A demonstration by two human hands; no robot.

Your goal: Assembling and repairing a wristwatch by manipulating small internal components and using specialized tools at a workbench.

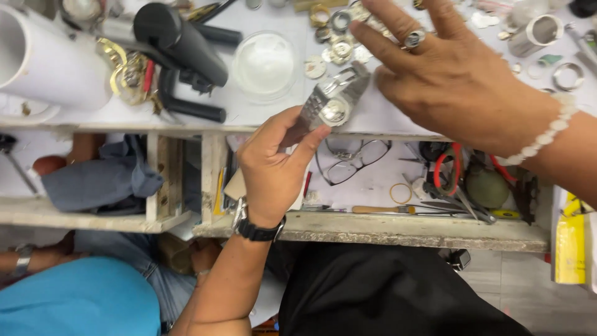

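Left hand (pixel 272 168) fingers clamp a silver watch (pixel 333 102) — right hand (pixel 451 81) fingers spread above it — yellow package (pixel 571 246), perhaps, far right.

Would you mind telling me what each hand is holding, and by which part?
The left hand pinches a metal wristwatch by its bracelet; the right hand holds nothing.

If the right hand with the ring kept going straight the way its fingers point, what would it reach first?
The right hand points up and left across the white bench top. Its fingertips already lie over a cluster of small round metal parts, so it would probably meet those first. Whether it is touching them yet, one view cannot settle.
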